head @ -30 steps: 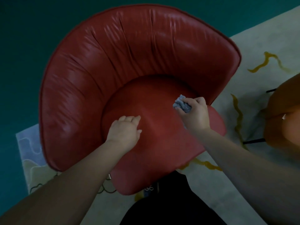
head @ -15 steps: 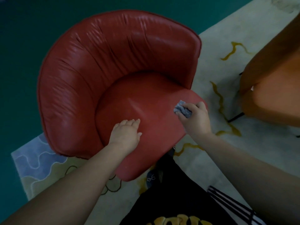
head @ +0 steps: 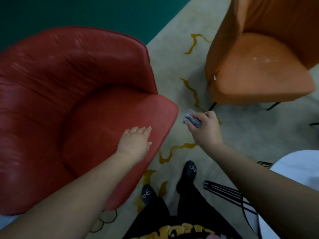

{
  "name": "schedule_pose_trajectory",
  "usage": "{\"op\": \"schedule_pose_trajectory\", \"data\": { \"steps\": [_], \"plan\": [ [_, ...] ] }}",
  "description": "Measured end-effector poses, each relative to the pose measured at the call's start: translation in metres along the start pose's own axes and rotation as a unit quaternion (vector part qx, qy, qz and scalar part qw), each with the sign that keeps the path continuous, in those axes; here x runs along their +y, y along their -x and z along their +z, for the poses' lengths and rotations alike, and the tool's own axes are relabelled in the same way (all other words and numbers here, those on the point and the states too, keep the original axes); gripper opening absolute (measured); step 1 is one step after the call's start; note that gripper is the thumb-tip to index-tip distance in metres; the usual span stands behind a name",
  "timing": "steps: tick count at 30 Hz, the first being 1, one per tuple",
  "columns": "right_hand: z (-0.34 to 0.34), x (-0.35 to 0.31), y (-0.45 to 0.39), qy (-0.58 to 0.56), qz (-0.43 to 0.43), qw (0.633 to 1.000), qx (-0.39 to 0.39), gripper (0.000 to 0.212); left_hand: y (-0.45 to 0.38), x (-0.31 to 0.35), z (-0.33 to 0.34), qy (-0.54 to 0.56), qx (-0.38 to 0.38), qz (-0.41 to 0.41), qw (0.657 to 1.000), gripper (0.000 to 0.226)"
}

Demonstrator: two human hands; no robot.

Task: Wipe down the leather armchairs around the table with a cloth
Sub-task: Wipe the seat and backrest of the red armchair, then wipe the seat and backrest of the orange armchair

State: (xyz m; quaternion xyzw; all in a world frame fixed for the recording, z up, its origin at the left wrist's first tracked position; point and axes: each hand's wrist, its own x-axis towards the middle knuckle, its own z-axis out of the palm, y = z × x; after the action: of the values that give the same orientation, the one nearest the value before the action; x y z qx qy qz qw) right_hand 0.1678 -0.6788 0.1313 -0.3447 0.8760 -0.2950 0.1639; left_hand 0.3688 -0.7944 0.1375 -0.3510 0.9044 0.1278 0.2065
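Note:
A red leather armchair fills the left of the view. My left hand rests flat on the front right part of its seat, fingers straight. My right hand grips a crumpled grey cloth in the air over the rug, just right of the red seat's front corner and clear of it. An orange armchair stands at the upper right, beyond the cloth.
A pale rug with yellow squiggles lies under both chairs, with a dark green floor behind. A white round table edge on black wire legs is at the lower right. My dark shoes stand between chair and table.
My right hand has slid the cloth off the red seat's right edge and now holds it over the rug. The view swung right, bringing the orange armchair in. My left hand stays on the seat.

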Motion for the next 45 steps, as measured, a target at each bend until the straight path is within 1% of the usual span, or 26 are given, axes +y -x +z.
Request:
{"op": "schedule_pose_trajectory", "data": {
  "steps": [4, 9, 12, 17, 21, 24, 37, 40, 42, 45],
  "plan": [
    [-0.033, 0.040, -0.020, -0.006, 0.042, 0.999, 0.008, 0.034, -0.040, 0.046, -0.013, -0.016, -0.009, 0.035, 0.999, 0.060],
    [-0.066, 0.088, -0.056, -0.007, 0.090, 0.996, 0.020, 0.036, -0.092, 0.098, -0.029, -0.050, -0.022, 0.081, 0.995, 0.060],
    [-0.086, 0.113, -0.082, -0.014, 0.104, 0.994, 0.041, 0.035, -0.127, 0.127, -0.043, -0.077, -0.015, 0.105, 0.991, 0.060],
    [-0.124, 0.151, -0.124, -0.020, 0.123, 0.990, 0.072, 0.032, -0.183, 0.173, -0.070, -0.107, 0.002, 0.117, 0.987, 0.060],
    [-0.147, 0.177, -0.153, -0.017, 0.149, 0.985, 0.083, 0.034, -0.222, 0.214, -0.089, -0.084, 0.003, 0.128, 0.988, 0.062],
    [-0.158, 0.191, -0.175, -0.021, 0.170, 0.980, 0.106, 0.035, -0.249, 0.238, -0.100, -0.070, -0.005, 0.144, 0.987, 0.062],
    [-0.184, 0.223, -0.303, -0.038, 0.238, 0.953, 0.184, 0.032, -0.410, 0.280, -0.152, -0.103, -0.034, 0.227, 0.968, 0.060],
    [-0.186, 0.234, -0.329, -0.048, 0.249, 0.946, 0.201, 0.032, -0.440, 0.290, -0.163, -0.117, -0.029, 0.254, 0.960, 0.060],
    [-0.188, 0.244, -0.345, -0.052, 0.248, 0.945, 0.207, 0.032, -0.459, 0.299, -0.169, -0.122, -0.020, 0.261, 0.957, 0.060],
    [-0.194, 0.265, -0.372, -0.057, 0.254, 0.942, 0.210, 0.032, -0.487, 0.315, -0.172, -0.116, -0.027, 0.255, 0.960, 0.059]
  ]
}}
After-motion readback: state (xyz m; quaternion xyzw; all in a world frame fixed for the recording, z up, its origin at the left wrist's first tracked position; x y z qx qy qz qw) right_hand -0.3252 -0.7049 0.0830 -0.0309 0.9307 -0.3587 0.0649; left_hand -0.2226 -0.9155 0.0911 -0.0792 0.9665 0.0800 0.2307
